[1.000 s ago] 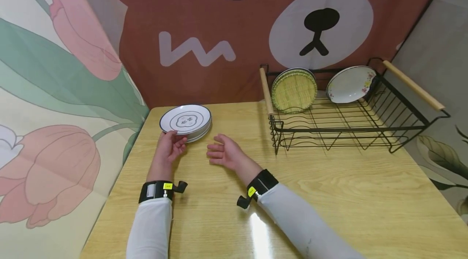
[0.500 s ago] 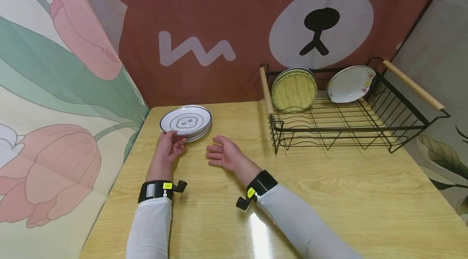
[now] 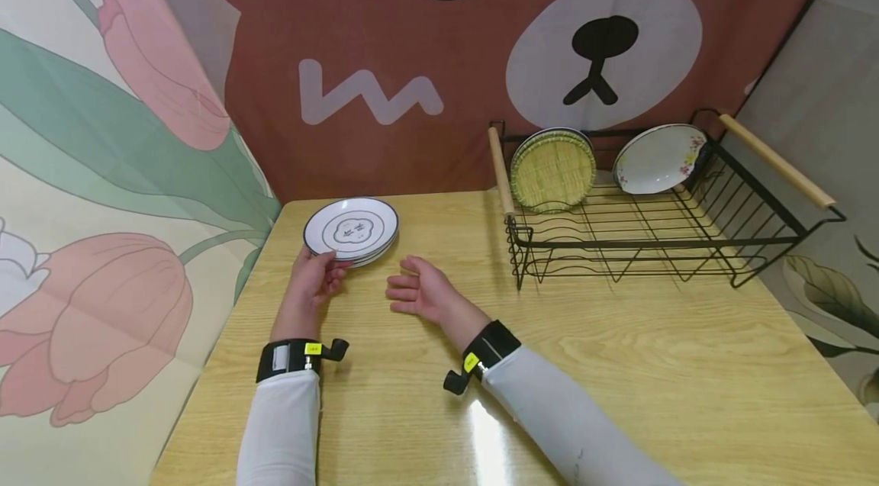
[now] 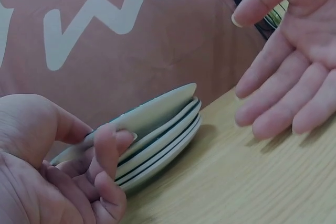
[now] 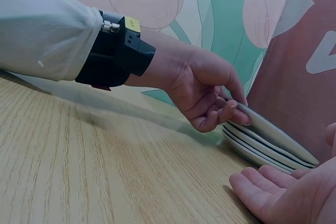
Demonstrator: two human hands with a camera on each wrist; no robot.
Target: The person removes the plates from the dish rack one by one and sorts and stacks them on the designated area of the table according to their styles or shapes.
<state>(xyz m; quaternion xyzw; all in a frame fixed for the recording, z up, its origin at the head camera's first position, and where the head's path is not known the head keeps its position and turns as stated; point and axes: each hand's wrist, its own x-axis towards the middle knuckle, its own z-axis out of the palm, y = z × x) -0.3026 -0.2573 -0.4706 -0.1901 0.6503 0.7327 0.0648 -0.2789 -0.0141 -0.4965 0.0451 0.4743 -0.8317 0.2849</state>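
Note:
A stack of white plates with blue rims stands at the table's back left corner. My left hand pinches the near rim of the top plate, thumb above and fingertips beneath. In the left wrist view this plate tilts, with a gap between it and the plates below on the near side. A flower-shaped emblem marks its middle. To the right of the stack my right hand is held apart from it, fingers extended, palm turned toward the plates, holding nothing.
A black wire dish rack with wooden handles stands at the back right. A yellow-green woven round piece leans in it before a plate, and a floral white dish leans farther right. Printed cloths hang behind the wooden table.
The top plate has shifted slightly right and its near rim has turned with my left hand, whose thumb now lies farther over the rim. My right hand has barely moved.

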